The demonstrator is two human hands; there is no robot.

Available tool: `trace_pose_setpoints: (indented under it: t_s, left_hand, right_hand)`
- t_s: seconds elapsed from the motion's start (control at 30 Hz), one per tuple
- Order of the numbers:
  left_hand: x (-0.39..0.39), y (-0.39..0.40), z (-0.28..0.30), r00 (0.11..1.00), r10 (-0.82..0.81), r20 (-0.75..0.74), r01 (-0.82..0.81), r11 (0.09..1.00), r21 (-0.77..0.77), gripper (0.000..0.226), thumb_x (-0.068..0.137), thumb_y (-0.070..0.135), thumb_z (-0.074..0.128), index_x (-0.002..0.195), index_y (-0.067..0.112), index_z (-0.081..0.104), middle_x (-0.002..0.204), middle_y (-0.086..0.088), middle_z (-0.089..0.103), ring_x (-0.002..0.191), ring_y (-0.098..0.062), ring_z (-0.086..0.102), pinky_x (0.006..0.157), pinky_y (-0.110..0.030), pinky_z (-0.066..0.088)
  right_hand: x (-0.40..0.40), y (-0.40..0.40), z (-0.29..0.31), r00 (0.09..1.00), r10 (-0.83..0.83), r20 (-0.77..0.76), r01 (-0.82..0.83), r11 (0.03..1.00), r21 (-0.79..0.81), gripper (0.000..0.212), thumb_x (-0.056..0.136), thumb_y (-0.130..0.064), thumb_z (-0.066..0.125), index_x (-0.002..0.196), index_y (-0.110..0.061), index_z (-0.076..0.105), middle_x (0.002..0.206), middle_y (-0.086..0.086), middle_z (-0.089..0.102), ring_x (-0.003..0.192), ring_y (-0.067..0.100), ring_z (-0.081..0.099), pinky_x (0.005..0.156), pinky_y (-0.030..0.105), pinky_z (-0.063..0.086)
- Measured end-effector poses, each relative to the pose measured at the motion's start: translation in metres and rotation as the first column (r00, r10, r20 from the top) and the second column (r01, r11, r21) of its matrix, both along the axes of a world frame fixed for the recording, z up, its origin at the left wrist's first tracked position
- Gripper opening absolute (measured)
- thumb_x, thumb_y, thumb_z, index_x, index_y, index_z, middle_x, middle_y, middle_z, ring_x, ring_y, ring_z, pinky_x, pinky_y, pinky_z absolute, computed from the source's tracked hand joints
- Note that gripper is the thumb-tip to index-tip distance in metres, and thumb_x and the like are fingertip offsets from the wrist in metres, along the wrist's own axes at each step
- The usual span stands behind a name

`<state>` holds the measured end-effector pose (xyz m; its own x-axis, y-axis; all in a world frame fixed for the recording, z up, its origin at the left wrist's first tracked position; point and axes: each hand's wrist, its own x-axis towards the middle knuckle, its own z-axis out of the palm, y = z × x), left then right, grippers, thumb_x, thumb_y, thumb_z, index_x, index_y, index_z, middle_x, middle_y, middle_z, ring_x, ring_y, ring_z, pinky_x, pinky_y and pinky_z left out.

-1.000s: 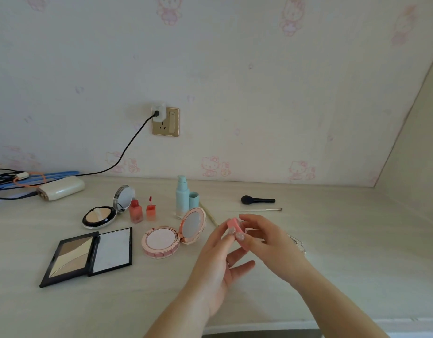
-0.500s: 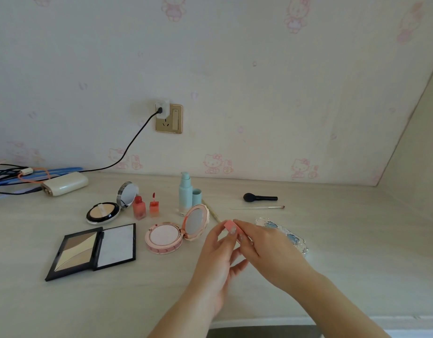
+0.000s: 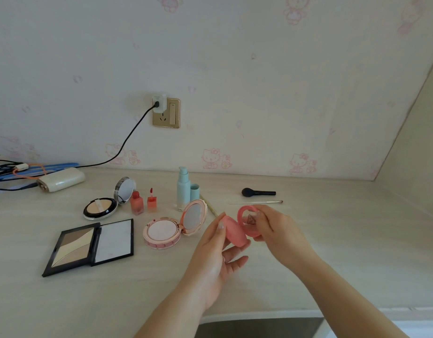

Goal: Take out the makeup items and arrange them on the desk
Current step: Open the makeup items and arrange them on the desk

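A small pink compact (image 3: 237, 230) is held open above the desk (image 3: 332, 252), just right of the rose-gold cushion compact (image 3: 172, 228). Its base is pinched by the fingers (image 3: 220, 226) of the left hand (image 3: 215, 259), which are curled narrowly around it, while its lid is gripped by the right hand (image 3: 276, 230), thumb and fingertips closed on the rim. Farther left, a contour palette (image 3: 88, 247) and a powder compact (image 3: 100, 208) lie open; two brushes (image 3: 258, 192) are laid behind the hands.

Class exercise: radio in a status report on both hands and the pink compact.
Left hand and right hand gripping pink compact. Compact open, held above desk. Nothing obstructing.
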<state>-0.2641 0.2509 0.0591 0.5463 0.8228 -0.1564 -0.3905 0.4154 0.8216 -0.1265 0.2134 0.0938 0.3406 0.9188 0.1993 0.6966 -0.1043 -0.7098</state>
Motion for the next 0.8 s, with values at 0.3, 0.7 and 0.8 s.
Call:
trace_pose_setpoints:
  t_s: [0.3, 0.7, 0.8]
  left_hand:
    - [-0.006, 0.009, -0.014, 0.966, 0.053, -0.252, 0.017, 0.963, 0.269, 0.059, 0.084, 0.04, 0.063, 0.137, 0.036, 0.039, 0.124, 0.001, 0.061, 0.1, -0.017, 0.069, 0.084, -0.039, 0.057]
    - [0.014, 0.039, -0.026, 0.518, 0.501, -0.693, 0.346, 0.619, 0.706, 0.062, 0.063, 0.05, 0.071, 0.116, 0.023, 0.052, 0.115, 0.004, 0.057, 0.108, -0.017, 0.055, 0.088, -0.035, 0.049]
    - [0.014, 0.041, -0.029, 0.454, 0.546, -0.705, 0.407, 0.576, 0.709, 0.056, 0.069, 0.051, 0.07, 0.117, 0.026, 0.052, 0.115, 0.004, 0.057, 0.109, -0.017, 0.054, 0.089, -0.032, 0.046]
  right_hand:
    - [0.018, 0.008, -0.014, 0.881, -0.121, -0.457, 0.124, 0.992, -0.024, 0.033, 0.098, -0.014, 0.037, 0.126, -0.021, 0.053, 0.086, 0.001, 0.067, 0.077, 0.016, 0.068, 0.071, 0.033, 0.06]
    - [0.021, 0.018, -0.021, 0.933, -0.138, -0.333, 0.13, 0.99, -0.046, 0.036, 0.098, -0.012, 0.033, 0.125, -0.018, 0.056, 0.091, -0.001, 0.064, 0.08, 0.014, 0.065, 0.065, 0.027, 0.057]
    - [0.024, 0.021, -0.023, 0.929, -0.153, -0.336, 0.143, 0.988, -0.055, 0.036, 0.098, -0.013, 0.033, 0.125, -0.018, 0.056, 0.097, 0.004, 0.064, 0.08, 0.015, 0.065, 0.067, 0.029, 0.058]
